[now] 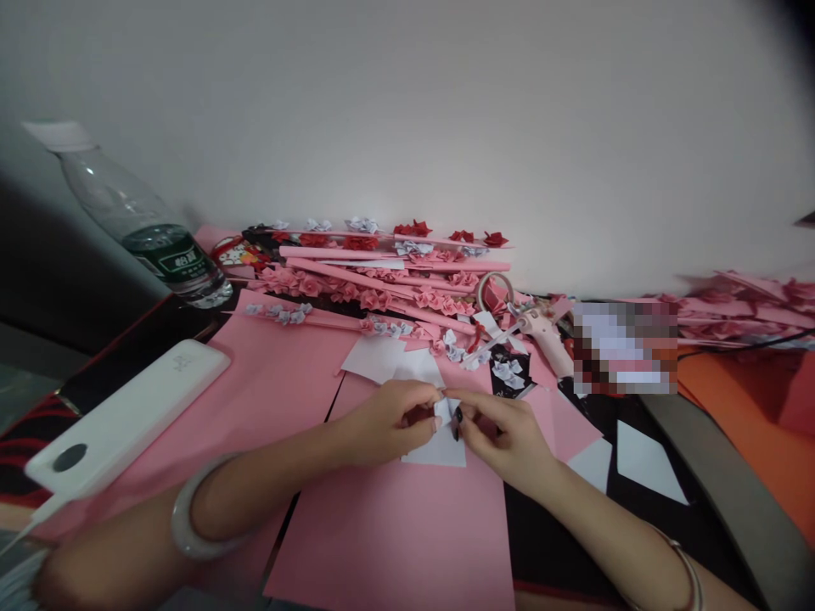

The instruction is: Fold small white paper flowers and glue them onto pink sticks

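Note:
My left hand and my right hand meet over the pink sheets, pinching a small folded piece of white paper between their fingertips. The left thumb and forefinger close on its left side, and the right fingers, with dark nails, press its right side. Its exact fold is partly hidden by the fingers. Directly beneath lies a flat white paper square on a large pink sheet. More white paper sits just behind my hands. Beyond it rest white paper flowers.
A tilted-looking water bottle and a white power bank with a cable are at left. Pink paper stems with flowers pile along the wall. A glue gun and tape roll lie behind; orange paper is at right.

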Motion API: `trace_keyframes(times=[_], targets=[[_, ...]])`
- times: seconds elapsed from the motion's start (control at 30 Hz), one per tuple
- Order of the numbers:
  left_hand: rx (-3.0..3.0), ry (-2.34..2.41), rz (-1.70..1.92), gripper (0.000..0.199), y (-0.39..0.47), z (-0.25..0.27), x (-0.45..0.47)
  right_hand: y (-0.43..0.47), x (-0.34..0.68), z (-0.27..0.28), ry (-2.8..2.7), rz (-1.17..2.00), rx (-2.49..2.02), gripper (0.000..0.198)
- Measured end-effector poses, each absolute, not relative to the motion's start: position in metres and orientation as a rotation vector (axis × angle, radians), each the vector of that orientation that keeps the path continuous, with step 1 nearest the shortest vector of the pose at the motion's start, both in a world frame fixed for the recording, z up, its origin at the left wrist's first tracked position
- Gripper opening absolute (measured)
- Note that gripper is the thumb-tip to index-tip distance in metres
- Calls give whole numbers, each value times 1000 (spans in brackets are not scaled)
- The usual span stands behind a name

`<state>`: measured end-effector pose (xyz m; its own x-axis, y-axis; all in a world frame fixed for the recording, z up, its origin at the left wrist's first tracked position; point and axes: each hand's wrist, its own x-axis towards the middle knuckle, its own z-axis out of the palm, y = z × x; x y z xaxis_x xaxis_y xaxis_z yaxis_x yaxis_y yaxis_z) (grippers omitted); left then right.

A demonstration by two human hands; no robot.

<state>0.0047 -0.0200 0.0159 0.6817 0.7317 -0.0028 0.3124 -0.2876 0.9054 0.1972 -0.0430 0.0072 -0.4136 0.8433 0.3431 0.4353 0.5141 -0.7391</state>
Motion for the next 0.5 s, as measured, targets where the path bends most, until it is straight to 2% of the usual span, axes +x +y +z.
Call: trace_keyframes(times=[0.2,0.5], targets=[[1870,848,557,15,-21,15,4,-42,196,7,-1920,947,-1118,27],[1445,831,628,19,-22,11,10,-39,193,10,-1847,768,-1142,29]])
